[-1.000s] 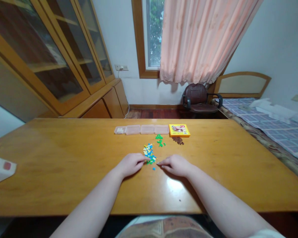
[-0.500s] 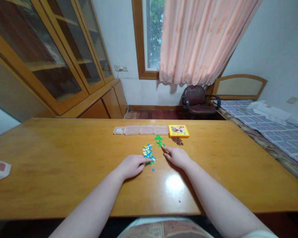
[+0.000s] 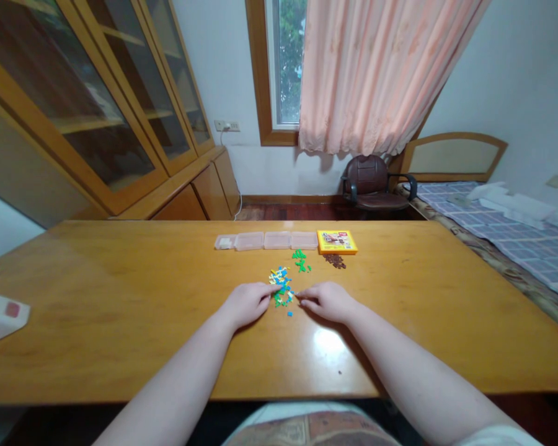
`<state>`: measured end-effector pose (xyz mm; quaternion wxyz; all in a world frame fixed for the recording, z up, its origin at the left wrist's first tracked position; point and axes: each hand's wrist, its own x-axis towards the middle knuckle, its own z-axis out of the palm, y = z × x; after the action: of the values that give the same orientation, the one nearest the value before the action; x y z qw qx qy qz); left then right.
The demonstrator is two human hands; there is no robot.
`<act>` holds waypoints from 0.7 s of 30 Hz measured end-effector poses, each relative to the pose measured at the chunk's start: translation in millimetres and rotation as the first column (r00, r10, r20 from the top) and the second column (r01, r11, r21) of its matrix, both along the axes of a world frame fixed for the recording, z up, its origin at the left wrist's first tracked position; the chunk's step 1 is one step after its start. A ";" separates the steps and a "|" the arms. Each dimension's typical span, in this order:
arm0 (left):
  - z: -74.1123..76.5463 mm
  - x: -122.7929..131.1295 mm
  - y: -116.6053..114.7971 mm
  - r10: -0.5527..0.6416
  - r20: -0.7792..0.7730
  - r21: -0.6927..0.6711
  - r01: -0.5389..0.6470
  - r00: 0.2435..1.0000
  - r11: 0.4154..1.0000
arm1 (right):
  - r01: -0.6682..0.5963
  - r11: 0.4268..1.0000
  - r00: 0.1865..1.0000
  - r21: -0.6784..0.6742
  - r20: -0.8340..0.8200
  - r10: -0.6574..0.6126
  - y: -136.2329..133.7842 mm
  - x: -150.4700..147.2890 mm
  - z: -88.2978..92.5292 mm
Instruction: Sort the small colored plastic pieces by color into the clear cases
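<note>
A small heap of mixed blue, yellow and green pieces (image 3: 281, 285) lies on the wooden table (image 3: 121, 310). My left hand (image 3: 246, 303) rests at the heap's left edge, fingers curled with the tips touching the pieces. On the heap's right side my right hand (image 3: 326, 300) has its fingers pinched together at the pieces; what they hold is too small to make out. A separate cluster of green pieces (image 3: 301, 261) and a cluster of brown pieces (image 3: 335, 261) lie beyond the heap.
A row of clear plastic compartment boxes (image 3: 266, 241) and a yellow box (image 3: 336, 242) sit at the back of the table. A white and red tray (image 3: 0, 314) lies at the far left edge. Behind are a chair (image 3: 371, 183), a bed (image 3: 516, 229) and cabinets.
My right hand reached out to the green cluster half a second ago and has come back to the mixed heap. My left hand stayed at the heap.
</note>
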<state>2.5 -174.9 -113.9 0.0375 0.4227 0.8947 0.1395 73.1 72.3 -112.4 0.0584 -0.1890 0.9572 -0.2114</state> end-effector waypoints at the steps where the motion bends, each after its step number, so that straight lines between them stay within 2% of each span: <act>1: -0.2 0.3 0.8 0.012 -0.005 0.003 -0.012 1.000 1.000 | 0.007 1.000 1.000 0.016 0.002 -0.007 -0.7 -0.7 -0.1; 7: -1.0 2.1 5.4 0.040 0.008 -0.065 -0.040 0.999 0.997 | 0.039 0.998 0.999 0.051 -0.007 -0.039 -2.4 -2.5 -0.8; 11: -0.5 2.0 6.4 0.128 0.015 -0.065 -0.126 0.992 0.990 | 0.045 0.997 0.994 0.061 -0.102 -0.039 -5.0 -5.5 -3.4; 15: -0.4 2.3 7.7 0.107 0.034 -0.089 -0.104 0.994 0.991 | 0.009 0.994 0.982 0.113 -0.187 0.012 -8.9 -9.4 -8.6; 21: -1.8 1.0 7.2 0.183 0.010 -0.104 -0.181 0.983 0.978 | 0.005 0.997 0.979 0.082 -0.203 0.012 -8.3 -8.3 -12.9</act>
<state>3.5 -167.7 -115.8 0.0547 0.3350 0.9353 0.1003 64.8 64.0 -125.3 -0.0318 -0.2088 0.9657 -0.1513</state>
